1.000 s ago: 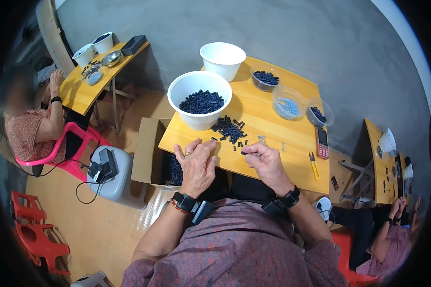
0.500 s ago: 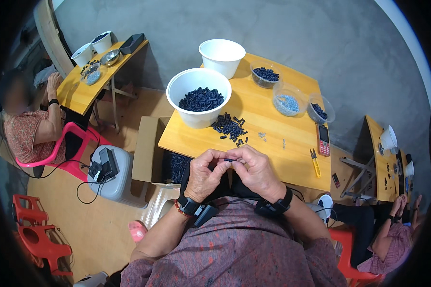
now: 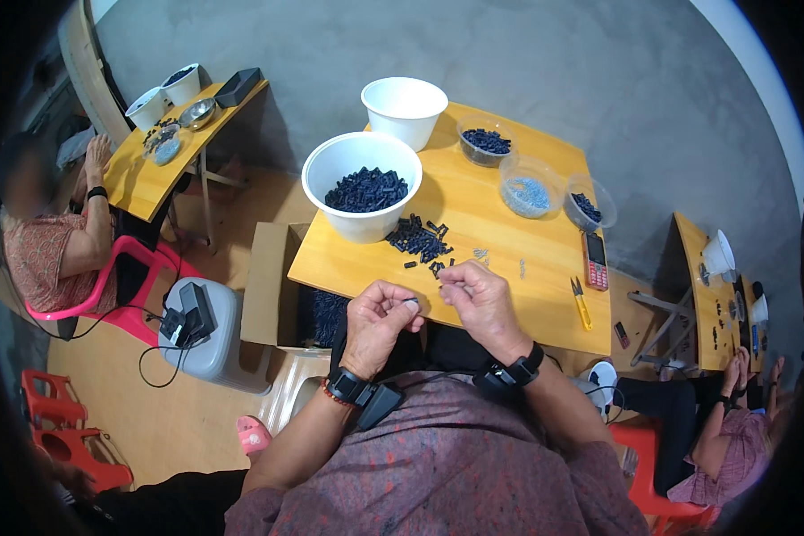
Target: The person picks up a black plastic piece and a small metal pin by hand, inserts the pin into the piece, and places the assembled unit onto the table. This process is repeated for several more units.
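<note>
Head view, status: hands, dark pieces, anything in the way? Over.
Left hand pinching a dark piece, mostly hidden. Right hand apart from left, contents unclear. Loose dark pile beside nearer white tub. No obstruction seen between hands.

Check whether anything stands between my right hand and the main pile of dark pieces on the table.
No visible obstacle: only a few loose dark pieces lie between the right hand and the pile. The nearer white bucket stands left of the pile, outside that path.
</note>
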A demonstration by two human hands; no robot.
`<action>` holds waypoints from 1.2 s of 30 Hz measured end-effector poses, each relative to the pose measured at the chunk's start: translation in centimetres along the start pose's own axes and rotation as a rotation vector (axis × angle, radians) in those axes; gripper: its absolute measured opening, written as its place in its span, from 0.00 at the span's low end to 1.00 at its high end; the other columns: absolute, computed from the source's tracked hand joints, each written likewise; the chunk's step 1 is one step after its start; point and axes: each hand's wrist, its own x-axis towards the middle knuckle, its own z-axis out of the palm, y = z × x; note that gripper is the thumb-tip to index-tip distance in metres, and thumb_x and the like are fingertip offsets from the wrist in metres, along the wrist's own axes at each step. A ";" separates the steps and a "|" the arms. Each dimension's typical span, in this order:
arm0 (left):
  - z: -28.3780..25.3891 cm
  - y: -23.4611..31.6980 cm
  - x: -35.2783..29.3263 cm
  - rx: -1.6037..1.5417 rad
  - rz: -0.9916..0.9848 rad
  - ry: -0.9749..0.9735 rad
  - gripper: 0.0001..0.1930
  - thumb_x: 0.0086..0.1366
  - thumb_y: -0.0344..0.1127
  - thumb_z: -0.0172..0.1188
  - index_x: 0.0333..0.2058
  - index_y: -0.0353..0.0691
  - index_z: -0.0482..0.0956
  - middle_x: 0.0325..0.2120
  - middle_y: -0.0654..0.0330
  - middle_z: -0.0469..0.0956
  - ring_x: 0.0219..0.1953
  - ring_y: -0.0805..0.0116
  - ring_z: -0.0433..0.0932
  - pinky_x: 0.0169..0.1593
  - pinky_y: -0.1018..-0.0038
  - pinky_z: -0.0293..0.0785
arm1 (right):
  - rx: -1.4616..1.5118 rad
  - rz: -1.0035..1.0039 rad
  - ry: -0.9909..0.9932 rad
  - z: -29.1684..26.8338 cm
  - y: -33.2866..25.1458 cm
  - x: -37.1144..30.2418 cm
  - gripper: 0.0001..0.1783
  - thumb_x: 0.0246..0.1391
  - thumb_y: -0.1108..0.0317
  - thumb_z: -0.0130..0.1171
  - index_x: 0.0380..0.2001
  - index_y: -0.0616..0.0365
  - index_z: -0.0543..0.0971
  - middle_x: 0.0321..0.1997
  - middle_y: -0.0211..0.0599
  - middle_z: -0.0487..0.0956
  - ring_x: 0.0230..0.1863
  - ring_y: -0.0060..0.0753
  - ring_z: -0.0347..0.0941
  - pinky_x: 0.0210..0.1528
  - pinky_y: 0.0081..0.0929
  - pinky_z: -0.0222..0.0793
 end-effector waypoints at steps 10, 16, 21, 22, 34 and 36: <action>-1.1 -0.2 -0.3 0.037 0.035 0.091 0.03 0.60 0.22 0.59 0.33 0.35 0.77 0.23 0.63 0.77 0.20 0.77 0.73 0.25 0.79 0.72 | -0.481 -0.218 0.015 -2.4 0.0 -1.4 0.09 0.49 0.82 0.57 0.35 0.64 0.78 0.32 0.48 0.76 0.35 0.50 0.76 0.37 0.35 0.72; -1.2 0.0 -0.4 -0.024 0.093 0.166 0.03 0.60 0.22 0.58 0.33 0.36 0.76 0.24 0.62 0.76 0.20 0.76 0.72 0.26 0.78 0.73 | -0.446 -0.248 -0.023 -1.6 -0.7 -0.7 0.10 0.49 0.81 0.58 0.37 0.63 0.78 0.34 0.48 0.76 0.38 0.51 0.76 0.40 0.36 0.73; -0.9 0.1 -0.5 -0.025 0.080 0.184 0.04 0.63 0.24 0.56 0.36 0.35 0.76 0.25 0.60 0.76 0.20 0.74 0.73 0.27 0.77 0.74 | -0.487 -0.177 0.161 -5.4 2.7 0.8 0.09 0.49 0.81 0.58 0.36 0.66 0.79 0.34 0.50 0.77 0.35 0.50 0.77 0.39 0.36 0.73; -0.9 0.0 -0.5 -0.035 0.054 0.158 0.04 0.63 0.25 0.56 0.37 0.34 0.76 0.25 0.59 0.77 0.21 0.74 0.75 0.27 0.77 0.75 | -0.479 -0.104 0.224 -6.0 3.0 1.2 0.07 0.50 0.80 0.59 0.35 0.67 0.79 0.33 0.51 0.77 0.34 0.49 0.77 0.38 0.36 0.73; -0.9 0.0 -0.7 -0.060 -0.051 0.067 0.03 0.65 0.25 0.56 0.37 0.34 0.76 0.27 0.55 0.80 0.23 0.70 0.80 0.29 0.76 0.79 | -0.565 0.060 0.078 -6.6 3.1 3.2 0.07 0.50 0.72 0.58 0.27 0.67 0.80 0.29 0.55 0.79 0.35 0.55 0.77 0.40 0.42 0.73; -0.9 0.0 -0.7 -0.063 -0.060 0.068 0.03 0.65 0.25 0.56 0.37 0.34 0.76 0.27 0.55 0.80 0.23 0.70 0.80 0.29 0.76 0.79 | -0.578 0.052 0.063 -6.8 3.2 3.1 0.06 0.49 0.74 0.60 0.27 0.67 0.80 0.28 0.52 0.80 0.32 0.48 0.77 0.37 0.37 0.73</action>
